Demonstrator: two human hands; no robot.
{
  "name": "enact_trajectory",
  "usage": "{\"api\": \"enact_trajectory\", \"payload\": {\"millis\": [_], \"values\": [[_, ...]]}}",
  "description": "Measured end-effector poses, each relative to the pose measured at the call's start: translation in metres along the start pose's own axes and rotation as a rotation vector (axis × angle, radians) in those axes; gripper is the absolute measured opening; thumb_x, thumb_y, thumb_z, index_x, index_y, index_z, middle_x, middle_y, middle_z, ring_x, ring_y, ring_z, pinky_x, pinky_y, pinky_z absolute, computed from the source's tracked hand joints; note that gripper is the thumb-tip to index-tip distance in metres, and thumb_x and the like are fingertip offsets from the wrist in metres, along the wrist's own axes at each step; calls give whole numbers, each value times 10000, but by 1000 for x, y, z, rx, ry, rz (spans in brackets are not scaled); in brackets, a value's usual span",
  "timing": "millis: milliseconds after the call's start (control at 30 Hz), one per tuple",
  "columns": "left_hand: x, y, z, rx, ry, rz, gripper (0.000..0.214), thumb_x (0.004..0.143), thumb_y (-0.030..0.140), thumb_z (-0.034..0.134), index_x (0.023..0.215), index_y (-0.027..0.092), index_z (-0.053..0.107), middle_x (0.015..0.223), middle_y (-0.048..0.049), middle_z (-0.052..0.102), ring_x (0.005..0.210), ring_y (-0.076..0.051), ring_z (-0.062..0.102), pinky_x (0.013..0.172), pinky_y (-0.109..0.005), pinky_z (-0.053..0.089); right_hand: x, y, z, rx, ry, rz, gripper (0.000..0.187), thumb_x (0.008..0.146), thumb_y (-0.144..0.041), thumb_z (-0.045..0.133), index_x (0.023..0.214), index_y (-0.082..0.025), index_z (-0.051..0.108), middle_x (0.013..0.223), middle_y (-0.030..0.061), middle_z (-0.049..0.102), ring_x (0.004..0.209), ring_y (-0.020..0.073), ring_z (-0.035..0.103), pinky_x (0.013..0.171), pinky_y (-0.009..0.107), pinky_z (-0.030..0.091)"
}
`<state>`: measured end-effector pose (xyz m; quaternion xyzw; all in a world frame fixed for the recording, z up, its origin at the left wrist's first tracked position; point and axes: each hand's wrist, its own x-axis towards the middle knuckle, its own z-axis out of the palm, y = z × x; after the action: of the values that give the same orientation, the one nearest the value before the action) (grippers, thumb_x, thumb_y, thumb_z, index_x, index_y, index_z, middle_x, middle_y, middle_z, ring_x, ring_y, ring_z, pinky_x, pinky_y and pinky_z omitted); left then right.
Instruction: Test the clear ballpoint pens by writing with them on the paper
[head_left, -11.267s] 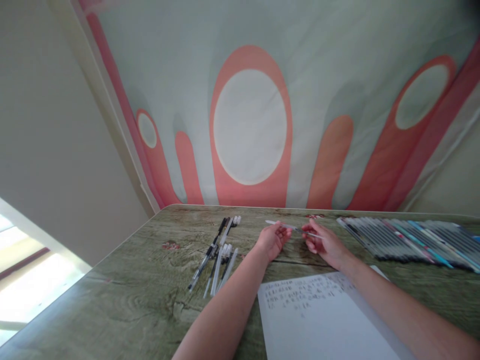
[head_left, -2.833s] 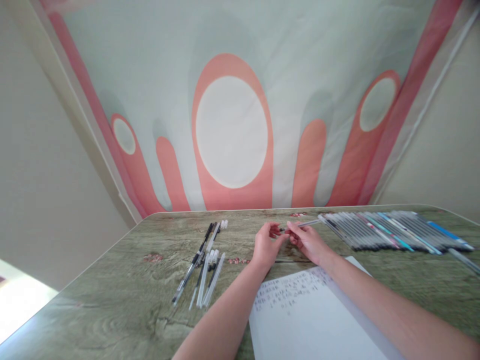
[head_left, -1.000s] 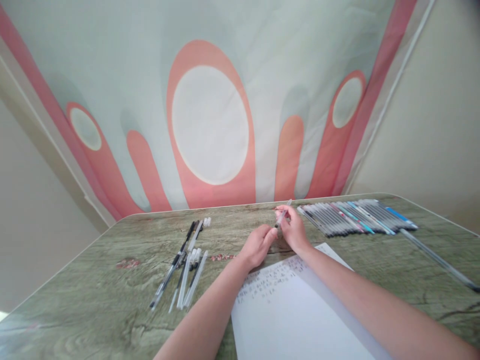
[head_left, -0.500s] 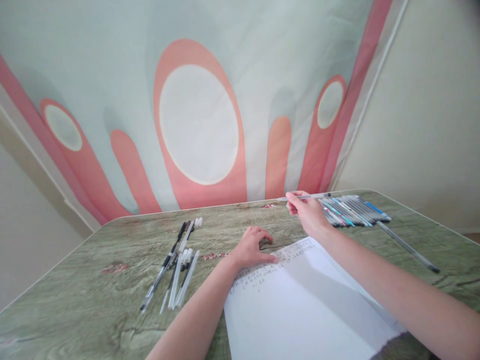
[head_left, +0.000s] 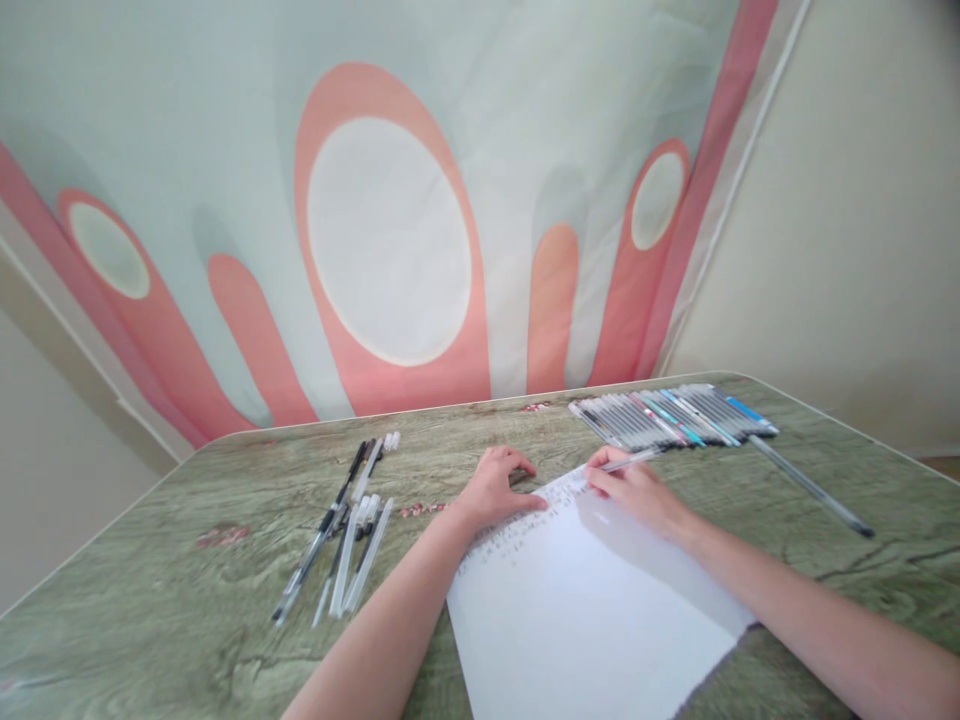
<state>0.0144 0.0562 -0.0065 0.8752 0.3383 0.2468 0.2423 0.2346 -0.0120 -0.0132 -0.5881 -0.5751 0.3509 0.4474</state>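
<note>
A white sheet of paper (head_left: 585, 610) lies on the table in front of me, with rows of small dark marks along its far edge. My left hand (head_left: 501, 490) rests at the paper's far left edge, its fingers apart and curved, holding nothing. Near the far right corner of the sheet, my right hand (head_left: 630, 492) grips a clear pen (head_left: 637, 457) with its dark end pointing right. The pen's tip is hidden by the fingers. Just beyond that hand lies a row of pens (head_left: 652, 415), side by side, mostly clear with some blue and teal ones.
A single clear pen (head_left: 814, 487) slants away from the row on the right. To the left lie black and clear pens and pen parts (head_left: 349, 545) in a loose pile. The wood-patterned table (head_left: 165, 560) ends at a patterned hanging cloth (head_left: 390, 385).
My right hand has come down from the far table edge to the paper, with the pen still in it. The left end of the pen row is uncovered. The left hand stays put.
</note>
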Motion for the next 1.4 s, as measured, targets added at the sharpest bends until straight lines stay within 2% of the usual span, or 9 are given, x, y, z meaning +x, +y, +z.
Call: {"api": "enact_trajectory", "payload": {"millis": [233,533,800,1400], "values": [[1,-1,1,-10,-12,-22,445,521,478,712,868,210,634,956,-59,551,964,-221,475,891,-336,347,2,8,1,-129,-22,-142,145,721,-313,524,624,-205,514,527,-35,528,498,119,456,487,245,315],[1,-4,2,2,-12,-3,443,531,484,705,874,214,625,962,-52,546,966,-213,478,888,-326,350,0,4,3,-143,-50,-151,142,729,-297,516,621,-207,497,540,-41,486,518,117,434,492,241,315],[1,-1,1,11,-17,-13,443,534,482,705,875,210,627,968,-59,549,975,-220,479,892,-328,346,2,5,2,-113,-80,-141,137,721,-292,521,616,-204,507,548,-32,515,524,121,446,493,241,317],[1,-5,3,27,-13,-13,464,532,505,700,884,214,617,971,-46,541,980,-206,472,896,-306,344,0,5,3,-200,-77,-175,144,767,-280,465,651,-196,452,577,-44,448,544,109,414,508,231,320]]}}
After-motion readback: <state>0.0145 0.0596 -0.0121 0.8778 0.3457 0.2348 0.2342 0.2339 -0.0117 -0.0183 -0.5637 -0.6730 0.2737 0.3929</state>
